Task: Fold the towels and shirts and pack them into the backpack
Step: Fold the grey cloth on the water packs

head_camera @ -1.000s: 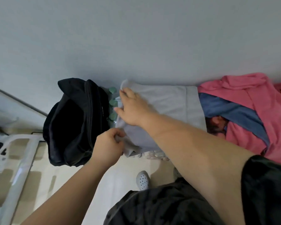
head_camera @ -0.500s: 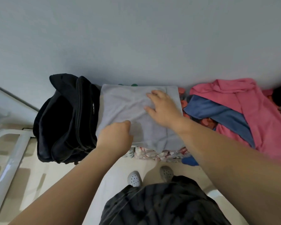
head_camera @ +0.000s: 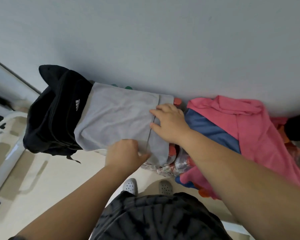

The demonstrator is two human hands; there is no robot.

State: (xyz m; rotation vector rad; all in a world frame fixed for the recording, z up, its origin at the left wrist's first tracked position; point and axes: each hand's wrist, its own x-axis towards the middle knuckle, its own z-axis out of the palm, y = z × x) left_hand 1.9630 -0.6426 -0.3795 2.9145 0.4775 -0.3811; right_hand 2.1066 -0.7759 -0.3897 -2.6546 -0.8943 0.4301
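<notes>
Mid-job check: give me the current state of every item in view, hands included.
grey cloth: spread flat, partly folded, not packed.
black backpack: lying beside the grey cloth, touching it; whether unzipped cannot be told.
pink garment: crumpled, unfolded.
blue garment: unfolded, under the pink one.
left hand: pinching the grey cloth's near edge.
right hand: pressing flat on the cloth's right end.

Backpack (head_camera: 55, 116) and pink garment (head_camera: 249, 129) flank the gray towel (head_camera: 118, 116).

Grey towel (head_camera: 118, 116): soft matt cloth. Backpack (head_camera: 57, 115): black matt woven fabric. Pink shirt (head_camera: 253, 129): smooth matt cloth.
</notes>
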